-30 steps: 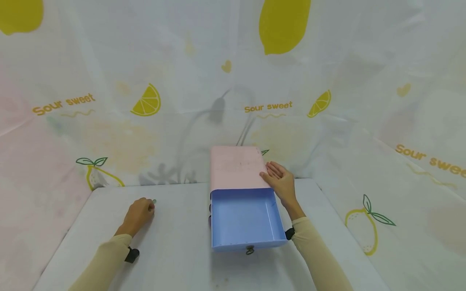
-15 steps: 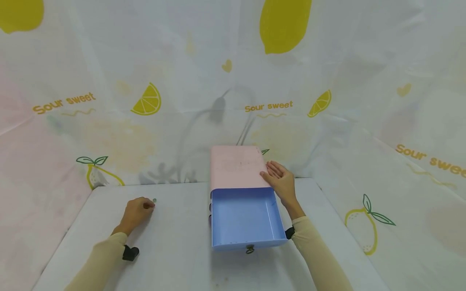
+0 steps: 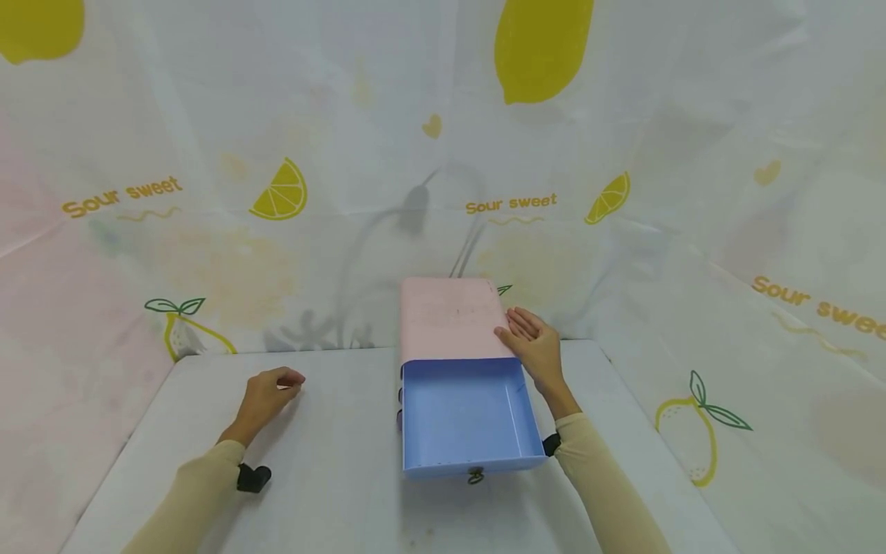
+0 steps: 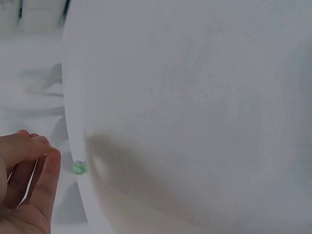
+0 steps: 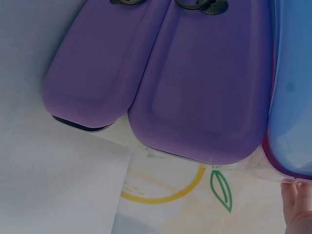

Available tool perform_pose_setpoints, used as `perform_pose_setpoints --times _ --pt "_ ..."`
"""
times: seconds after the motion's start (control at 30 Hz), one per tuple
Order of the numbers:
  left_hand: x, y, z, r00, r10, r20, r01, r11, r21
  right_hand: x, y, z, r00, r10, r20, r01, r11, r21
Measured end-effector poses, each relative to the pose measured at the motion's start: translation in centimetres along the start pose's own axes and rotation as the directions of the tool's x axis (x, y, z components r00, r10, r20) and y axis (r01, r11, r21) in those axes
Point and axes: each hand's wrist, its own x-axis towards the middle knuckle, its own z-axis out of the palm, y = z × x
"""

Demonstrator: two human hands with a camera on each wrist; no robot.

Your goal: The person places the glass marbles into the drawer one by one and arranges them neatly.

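Observation:
A small drawer chest with a pink top (image 3: pixel 453 315) stands on the table in the head view. Its blue drawer (image 3: pixel 464 412) is pulled out toward me. My right hand (image 3: pixel 536 350) rests against the chest's right side, with the thumb at its top edge and the fingers extended. Part of this hand shows at the lower right in the right wrist view. My left hand (image 3: pixel 266 396) is low over the left of the table, thumb and fingertips close together. Just beyond them, a green marble (image 4: pixel 79 167) appears in the left wrist view, apart from the fingers; the head view hides it.
Two purple drawers (image 5: pixel 200 87) with metal ring pulls sit below the blue drawer in the right wrist view. A lemon-printed cloth (image 3: pixel 360 254) hangs behind the white table (image 3: pixel 332 477). A ring pull (image 3: pixel 475 475) juts from the blue drawer's front.
My left hand draws back slightly, then moves forward and right over the marble's place, hiding it in the head view. My right hand and the chest stay still.

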Motion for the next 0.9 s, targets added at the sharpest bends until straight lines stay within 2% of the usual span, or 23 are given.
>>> perform_pose_setpoints --times 0.2,0.43,0.5,0.7,0.9 --pt "0.6 1.4 0.4 0.999 0.046 -0.002 -0.046 0.997 -0.06 0.3 0.7 -0.2 1.0 -0.003 -0.012 0.003 1.0 -0.003" --pt "1.3 3.2 1.1 0.993 0.11 0.035 -0.106 0.989 -0.101 0.1 0.0 -0.2 1.0 -0.006 -0.003 0.006 1.0 -0.006" --pt "1.4 3.9 1.3 0.992 0.124 0.03 -0.12 0.985 -0.126 0.3 0.5 -0.2 1.0 -0.005 -0.002 0.005 1.0 -0.002" --pt "1.8 6.0 1.4 0.985 0.173 -0.006 -0.17 0.965 -0.198 1.0 2.5 -0.4 1.0 -0.021 -0.018 0.021 1.0 -0.009" --pt "2.0 9.1 1.1 0.981 0.192 0.042 -0.169 0.935 -0.312 1.1 3.1 -0.4 0.998 -0.047 -0.033 0.047 0.999 -0.015"
